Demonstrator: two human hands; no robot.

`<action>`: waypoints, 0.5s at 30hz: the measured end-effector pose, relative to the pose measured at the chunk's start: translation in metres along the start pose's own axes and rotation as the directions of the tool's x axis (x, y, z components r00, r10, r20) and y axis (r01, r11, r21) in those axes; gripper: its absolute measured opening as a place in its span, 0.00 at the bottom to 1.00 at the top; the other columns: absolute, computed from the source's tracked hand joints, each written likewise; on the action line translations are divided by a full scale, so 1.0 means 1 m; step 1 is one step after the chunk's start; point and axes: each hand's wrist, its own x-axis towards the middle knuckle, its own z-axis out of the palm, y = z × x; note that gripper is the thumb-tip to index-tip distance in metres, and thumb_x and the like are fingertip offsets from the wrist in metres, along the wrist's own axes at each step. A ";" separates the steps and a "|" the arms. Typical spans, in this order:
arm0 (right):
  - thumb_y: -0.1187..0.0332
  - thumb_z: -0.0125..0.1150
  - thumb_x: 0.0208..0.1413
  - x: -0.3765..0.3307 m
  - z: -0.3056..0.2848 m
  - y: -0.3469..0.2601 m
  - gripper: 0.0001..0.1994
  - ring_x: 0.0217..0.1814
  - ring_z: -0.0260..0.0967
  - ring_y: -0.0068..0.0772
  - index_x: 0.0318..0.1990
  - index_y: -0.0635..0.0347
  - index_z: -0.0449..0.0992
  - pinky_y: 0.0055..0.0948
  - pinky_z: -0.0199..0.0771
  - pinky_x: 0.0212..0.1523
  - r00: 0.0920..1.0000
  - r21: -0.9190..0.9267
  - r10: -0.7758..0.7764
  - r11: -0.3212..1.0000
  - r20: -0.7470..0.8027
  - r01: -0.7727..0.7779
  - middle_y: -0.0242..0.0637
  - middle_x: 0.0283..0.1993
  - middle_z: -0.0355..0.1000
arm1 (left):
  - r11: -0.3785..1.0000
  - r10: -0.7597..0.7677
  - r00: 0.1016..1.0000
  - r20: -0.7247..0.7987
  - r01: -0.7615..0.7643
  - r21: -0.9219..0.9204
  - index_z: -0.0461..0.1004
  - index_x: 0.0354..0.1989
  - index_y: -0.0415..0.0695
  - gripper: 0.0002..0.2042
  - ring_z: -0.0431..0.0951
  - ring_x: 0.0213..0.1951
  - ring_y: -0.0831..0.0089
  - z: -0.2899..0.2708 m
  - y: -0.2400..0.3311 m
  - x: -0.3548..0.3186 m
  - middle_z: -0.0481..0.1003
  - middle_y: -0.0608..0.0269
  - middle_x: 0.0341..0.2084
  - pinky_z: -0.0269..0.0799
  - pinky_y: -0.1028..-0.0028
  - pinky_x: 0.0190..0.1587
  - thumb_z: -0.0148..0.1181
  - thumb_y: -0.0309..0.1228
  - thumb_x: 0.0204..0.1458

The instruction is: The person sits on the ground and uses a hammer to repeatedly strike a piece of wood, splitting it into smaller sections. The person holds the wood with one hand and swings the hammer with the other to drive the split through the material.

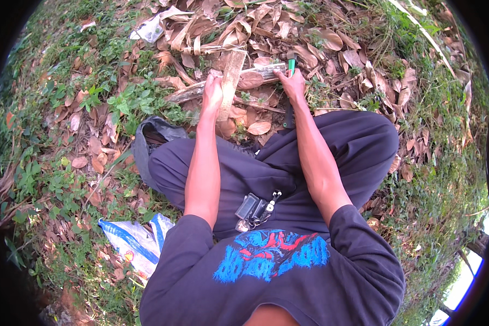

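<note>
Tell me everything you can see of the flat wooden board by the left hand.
The flat wooden board is a narrow, pale brown strip that looks like rough wood, lighter and brighter along its middle. It has straight long sides and a slightly slanted far end. It points away from the person, its far end leaning rightward, and crosses over a weathered branch; whether they touch is unclear. The left hand is closed at its left edge, apparently gripping it.

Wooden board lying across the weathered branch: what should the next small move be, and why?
Probably ease the green-and-black tool leftward toward the wooden board: the right hand grips the tool to the board's right, apart from it, while the left hand holds the board's left edge over the branch.
</note>
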 end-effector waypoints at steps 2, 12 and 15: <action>0.43 0.77 0.44 0.000 0.001 0.001 0.32 0.39 0.76 0.48 0.38 0.66 0.74 0.44 0.75 0.43 1.000 -0.004 -0.011 1.000 -0.019 0.011 0.50 0.37 0.77 | 0.999 -0.041 0.999 0.004 0.041 -0.029 0.70 0.46 0.41 0.14 0.79 0.19 0.68 0.000 -0.001 0.002 0.79 0.54 0.28 0.75 0.71 0.19 0.41 0.36 0.68; 0.46 0.78 0.45 0.002 -0.004 0.010 0.27 0.24 0.67 0.25 0.36 0.61 0.74 0.29 0.68 0.25 1.000 0.159 -0.004 0.987 -0.012 0.006 0.33 0.28 0.72 | 0.977 -0.135 0.989 0.061 0.143 -0.159 0.72 0.53 0.36 0.18 0.80 0.23 0.69 0.001 0.004 0.005 0.82 0.52 0.35 0.77 0.70 0.21 0.39 0.35 0.68; 0.49 0.78 0.46 -0.010 -0.011 -0.003 0.24 0.18 0.60 0.18 0.36 0.59 0.74 0.21 0.60 0.17 0.974 0.397 0.134 0.896 0.180 -0.197 0.27 0.25 0.68 | 0.988 -0.077 0.997 -0.017 0.074 -0.137 0.71 0.48 0.38 0.16 0.78 0.21 0.68 -0.011 0.012 -0.003 0.81 0.51 0.31 0.76 0.70 0.21 0.37 0.36 0.69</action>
